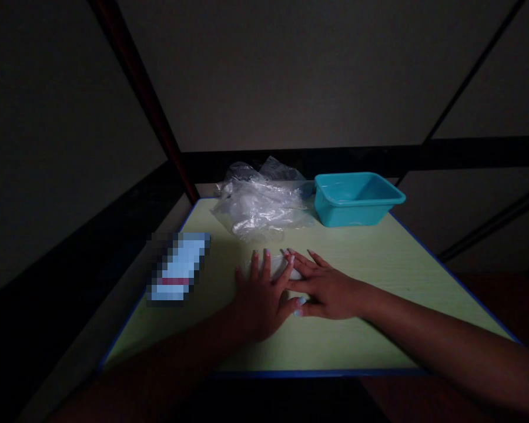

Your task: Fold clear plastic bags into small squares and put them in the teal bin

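Observation:
My left hand (pixel 261 301) lies palm down on the tabletop with its fingers spread. My right hand (pixel 330 289) rests beside it, also flat with fingers apart, and the index fingers and thumbs of the two meet or overlap. Beneath both hands is a thin, whitish, see-through piece (pixel 275 264) that looks like plastic film or a small bag. Most of it is covered, so its full shape is hidden. Just beyond the fingertips sits a crumpled heap of clear plastic bags (pixel 264 202).
A turquoise plastic basin (pixel 352 214) stands at the back right of the pale green table (pixel 370 346), which has a blue edge. Along the left edge lies a blurred-out, bright flat rectangle (pixel 180 264). A wall panel (pixel 300 76) rises behind the table. The light is dim.

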A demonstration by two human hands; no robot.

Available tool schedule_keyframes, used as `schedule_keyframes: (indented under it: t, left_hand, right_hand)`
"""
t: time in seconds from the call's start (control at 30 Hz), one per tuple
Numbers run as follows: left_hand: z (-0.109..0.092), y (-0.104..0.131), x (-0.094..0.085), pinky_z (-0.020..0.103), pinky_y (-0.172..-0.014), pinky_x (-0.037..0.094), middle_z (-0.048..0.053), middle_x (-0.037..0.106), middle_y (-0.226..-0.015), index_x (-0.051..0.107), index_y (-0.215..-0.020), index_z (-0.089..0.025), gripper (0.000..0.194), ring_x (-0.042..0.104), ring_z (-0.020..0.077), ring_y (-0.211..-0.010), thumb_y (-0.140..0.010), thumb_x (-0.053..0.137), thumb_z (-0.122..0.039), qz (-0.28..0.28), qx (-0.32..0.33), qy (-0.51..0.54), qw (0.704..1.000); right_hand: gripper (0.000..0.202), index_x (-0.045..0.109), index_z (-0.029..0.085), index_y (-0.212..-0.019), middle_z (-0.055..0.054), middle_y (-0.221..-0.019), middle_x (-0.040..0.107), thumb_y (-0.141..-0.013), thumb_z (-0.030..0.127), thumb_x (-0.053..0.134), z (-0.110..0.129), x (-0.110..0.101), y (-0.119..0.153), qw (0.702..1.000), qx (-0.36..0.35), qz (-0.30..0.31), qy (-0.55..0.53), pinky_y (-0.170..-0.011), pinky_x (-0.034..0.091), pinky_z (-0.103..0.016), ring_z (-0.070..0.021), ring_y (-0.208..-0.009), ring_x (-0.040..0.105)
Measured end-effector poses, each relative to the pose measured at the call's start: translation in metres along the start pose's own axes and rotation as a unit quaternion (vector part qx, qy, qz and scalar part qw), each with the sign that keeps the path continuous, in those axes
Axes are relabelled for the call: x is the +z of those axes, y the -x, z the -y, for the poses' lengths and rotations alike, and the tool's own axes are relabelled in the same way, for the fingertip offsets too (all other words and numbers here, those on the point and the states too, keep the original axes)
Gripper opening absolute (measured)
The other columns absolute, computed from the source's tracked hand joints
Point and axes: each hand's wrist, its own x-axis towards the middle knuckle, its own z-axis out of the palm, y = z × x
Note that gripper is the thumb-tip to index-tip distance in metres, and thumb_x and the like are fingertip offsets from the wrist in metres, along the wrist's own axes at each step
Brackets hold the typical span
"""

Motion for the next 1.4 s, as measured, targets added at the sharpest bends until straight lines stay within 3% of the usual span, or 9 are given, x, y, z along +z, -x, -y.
schedule_keyframes:
  t: [0.1, 0.2, 0.3, 0.43, 0.7, 0.97, 1.07, 1.23, 1.4]
  left_hand:
    - [0.001, -0.002, -0.002, 0.078, -0.097, 0.019, 0.028, 0.015, -0.156, 0.02, -0.153, -0.022, 0.08, 0.011, 0.0516, -0.141, -0.088, 0.048, -0.061, -0.044, 0.007, 0.0, 0.999]
    - [0.004, -0.005, -0.004, 0.067, -0.109, 0.015, 0.023, 0.01, -0.158, 0.015, -0.154, -0.015, 0.081, 0.006, 0.0396, -0.146, -0.092, 0.039, -0.062, -0.068, 0.125, 0.032, 0.989]
    - [0.006, -0.007, -0.002, 0.057, -0.113, 0.019, 0.019, 0.01, -0.158, 0.013, -0.154, -0.013, 0.077, 0.007, 0.0311, -0.147, -0.095, 0.026, -0.061, -0.034, 0.194, 0.073, 0.978]
    - [0.005, -0.007, 0.004, 0.056, -0.113, 0.022, 0.019, 0.013, -0.158, 0.012, -0.154, -0.015, 0.078, 0.011, 0.0351, -0.146, -0.094, 0.033, -0.061, -0.026, 0.154, 0.079, 0.985]
    - [-0.003, 0.002, 0.003, 0.075, -0.098, 0.023, 0.024, 0.022, -0.156, 0.016, -0.153, -0.029, 0.077, 0.016, 0.0501, -0.141, -0.09, 0.041, -0.064, -0.023, 0.044, 0.024, 0.998]
    - [0.0, 0.0, 0.002, 0.08, -0.092, 0.022, 0.027, 0.029, -0.152, 0.024, -0.152, -0.025, 0.081, 0.021, 0.0567, -0.136, -0.086, 0.045, -0.067, -0.04, -0.057, -0.017, 0.997]
    - [0.004, -0.003, -0.003, 0.079, -0.096, 0.017, 0.026, 0.021, -0.155, 0.023, -0.152, -0.022, 0.079, 0.013, 0.0524, -0.14, -0.088, 0.044, -0.063, -0.058, -0.028, -0.015, 0.998]
    - [0.007, -0.005, -0.01, 0.071, -0.107, 0.013, 0.021, 0.012, -0.159, 0.011, -0.154, -0.015, 0.08, 0.007, 0.0372, -0.147, -0.093, 0.03, -0.063, -0.051, 0.131, 0.024, 0.99]
    - [0.015, -0.011, -0.003, 0.069, -0.106, 0.02, 0.021, 0.015, -0.157, 0.02, -0.152, -0.013, 0.071, 0.013, 0.0358, -0.146, -0.096, 0.03, -0.055, -0.034, 0.084, 0.019, 0.996]
  right_hand:
    - [0.065, 0.037, 0.032, -0.146, -0.013, -0.16, -0.004, -0.089, 0.057, 0.054, -0.001, 0.001, 0.0, 1.0, -0.003, -0.006, -0.008, -0.11, 0.004, -0.064, -0.0347, -0.145, -0.004]
    - [0.065, 0.038, 0.031, -0.146, -0.013, -0.16, 0.001, -0.089, 0.057, 0.054, -0.002, 0.003, 0.0, 1.0, -0.008, -0.006, -0.007, -0.11, 0.003, -0.065, -0.0348, -0.146, -0.003]
    - [0.065, 0.036, 0.031, -0.147, -0.012, -0.16, 0.009, -0.089, 0.056, 0.054, -0.003, 0.004, 0.0, 1.0, -0.011, -0.006, -0.006, -0.11, 0.001, -0.066, -0.0337, -0.146, 0.0]
    - [0.064, 0.036, 0.032, -0.147, -0.01, -0.16, 0.008, -0.089, 0.054, 0.055, -0.004, 0.005, 0.0, 1.0, -0.017, -0.017, -0.007, -0.11, 0.002, -0.066, -0.0339, -0.146, 0.0]
    - [0.063, 0.038, 0.033, -0.146, -0.01, -0.161, 0.0, -0.089, 0.052, 0.056, 0.0, 0.001, 0.001, 1.0, -0.002, -0.002, -0.001, -0.111, 0.004, -0.064, -0.0344, -0.146, -0.003]
    - [0.064, 0.036, 0.035, -0.146, -0.01, -0.159, -0.01, -0.089, 0.057, 0.054, 0.002, 0.0, 0.001, 1.0, 0.002, -0.009, -0.022, -0.11, 0.005, -0.065, -0.0362, -0.145, -0.003]
    - [0.065, 0.037, 0.033, -0.146, -0.011, -0.159, -0.01, -0.089, 0.058, 0.053, 0.003, 0.0, 0.001, 1.0, 0.006, -0.008, -0.017, -0.11, 0.005, -0.065, -0.0364, -0.145, -0.003]
    - [0.069, 0.035, 0.027, -0.148, -0.017, -0.159, -0.003, -0.089, 0.061, 0.05, 0.004, 0.001, 0.002, 0.999, 0.027, -0.007, 0.021, -0.11, 0.003, -0.065, -0.0366, -0.145, -0.001]
    - [0.074, 0.029, 0.032, -0.15, -0.017, -0.158, -0.006, -0.088, 0.067, 0.045, -0.001, -0.002, 0.006, 0.997, 0.067, -0.021, 0.035, -0.108, 0.004, -0.068, -0.0407, -0.144, -0.002]
